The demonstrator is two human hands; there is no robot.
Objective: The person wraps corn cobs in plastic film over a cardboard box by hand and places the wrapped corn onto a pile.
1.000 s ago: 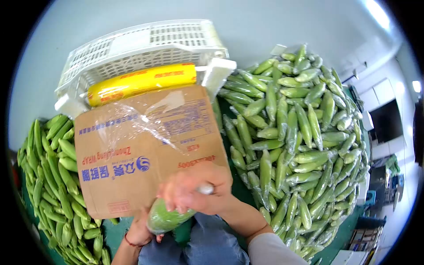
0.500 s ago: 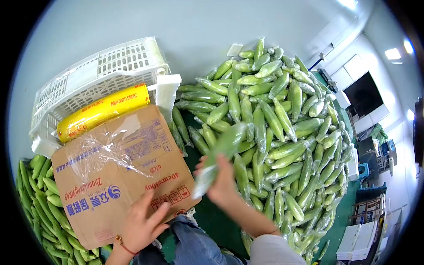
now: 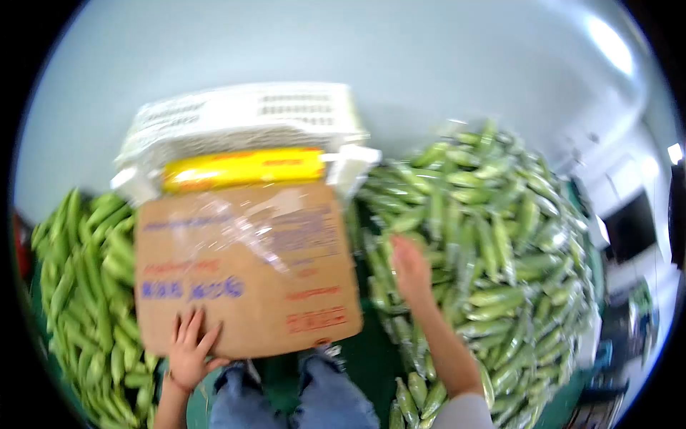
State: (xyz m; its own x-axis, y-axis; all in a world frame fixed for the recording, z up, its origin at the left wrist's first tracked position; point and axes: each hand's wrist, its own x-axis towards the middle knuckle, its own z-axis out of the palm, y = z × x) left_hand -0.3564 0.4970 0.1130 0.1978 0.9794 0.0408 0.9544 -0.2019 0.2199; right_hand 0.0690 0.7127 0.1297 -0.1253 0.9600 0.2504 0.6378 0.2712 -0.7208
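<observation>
My left hand (image 3: 191, 354) rests with fingers spread on the lower left edge of a flat cardboard sheet or box (image 3: 250, 314). The cardboard has red and blue print and a strip of clear film on it. My right hand (image 3: 412, 268) is over the left part of a big pile of plastic-wrapped green corn ears (image 3: 493, 300). It is blurred, with fingers seemingly stretched out and no ear visible in it. Bare green corn ears (image 3: 89, 286) lie heaped left of the cardboard, close to my left hand.
Behind the cardboard lies a yellow roll of wrap (image 3: 246, 169), held between white end blocks in front of a white plastic crate (image 3: 236, 111). A pale wall stands at the back. Dark equipment (image 3: 636, 236) is at the far right.
The wrapped corn ear has left my right hand, which has moved over the pile. My left hand has come down onto the cardboard's edge. The view has turned, so the scene sits straighter.
</observation>
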